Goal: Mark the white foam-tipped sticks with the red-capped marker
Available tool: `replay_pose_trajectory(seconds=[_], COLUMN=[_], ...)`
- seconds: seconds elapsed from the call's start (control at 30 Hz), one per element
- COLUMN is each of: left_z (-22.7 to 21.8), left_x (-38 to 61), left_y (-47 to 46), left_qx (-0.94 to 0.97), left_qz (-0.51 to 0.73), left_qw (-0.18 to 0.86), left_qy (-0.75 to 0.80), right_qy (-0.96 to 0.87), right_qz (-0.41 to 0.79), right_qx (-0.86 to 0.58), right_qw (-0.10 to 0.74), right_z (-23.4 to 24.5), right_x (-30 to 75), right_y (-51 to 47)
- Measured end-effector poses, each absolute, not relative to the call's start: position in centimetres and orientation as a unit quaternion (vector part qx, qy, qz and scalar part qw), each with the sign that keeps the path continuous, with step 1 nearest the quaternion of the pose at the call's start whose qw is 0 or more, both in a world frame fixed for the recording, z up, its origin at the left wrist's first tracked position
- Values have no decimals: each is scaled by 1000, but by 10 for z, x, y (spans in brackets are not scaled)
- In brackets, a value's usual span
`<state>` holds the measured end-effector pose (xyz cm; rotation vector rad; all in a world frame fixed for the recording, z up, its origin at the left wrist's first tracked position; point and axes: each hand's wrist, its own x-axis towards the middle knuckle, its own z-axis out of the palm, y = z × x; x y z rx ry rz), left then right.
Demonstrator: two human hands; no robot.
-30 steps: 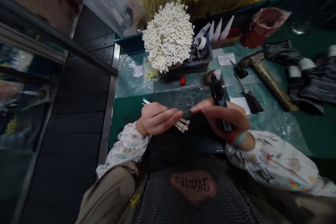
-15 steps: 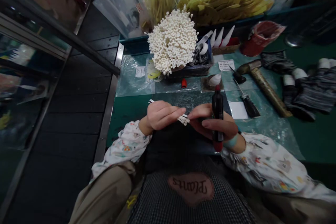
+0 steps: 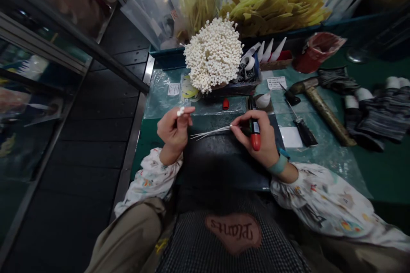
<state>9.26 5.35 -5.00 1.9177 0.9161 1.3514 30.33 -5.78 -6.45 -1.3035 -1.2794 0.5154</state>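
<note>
Left hand lifted tips, right hand stems

Read only one word: "Plants", in dark letters on the brown patch of the checked apron, seen upside down. Noticed also printed lines on the white label of the plastic bag and on the paper slip, but too small to read.
</note>
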Motion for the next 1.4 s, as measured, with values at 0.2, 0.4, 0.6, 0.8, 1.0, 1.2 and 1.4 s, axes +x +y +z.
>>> replay_pose_trajectory(seconds=[0.2, 0.4, 0.6, 0.8, 1.0, 1.2, 1.4], left_z=[-41, -46, -49, -52, -48, -44, -48], left_x=[121, 124, 128, 131, 132, 131, 130], left_y=[35, 30, 23, 19, 18, 19, 19], left_qx=[606, 571, 615, 634, 646, 666, 674], left_qz=[335, 275, 199, 194, 195, 169, 183], left_qw=[631, 698, 693, 684, 668, 655, 635], left_qy=[350, 334, 318, 304, 315, 315, 330], right_qy=[-616, -606, -484, -440, -425, -430, -421], right_qz=[196, 187, 360, 414, 393, 384, 410], right_qx=[-628, -632, -515, -500, -524, -524, -513], right_qw=[434, 446, 608, 621, 625, 627, 625], right_z=[-80, -67, -60, -65, -66, -64, -62], right_x=[321, 323, 311, 307, 309, 309, 310], right_y=[-50, -51, -51, -51, -51, -50, -52])
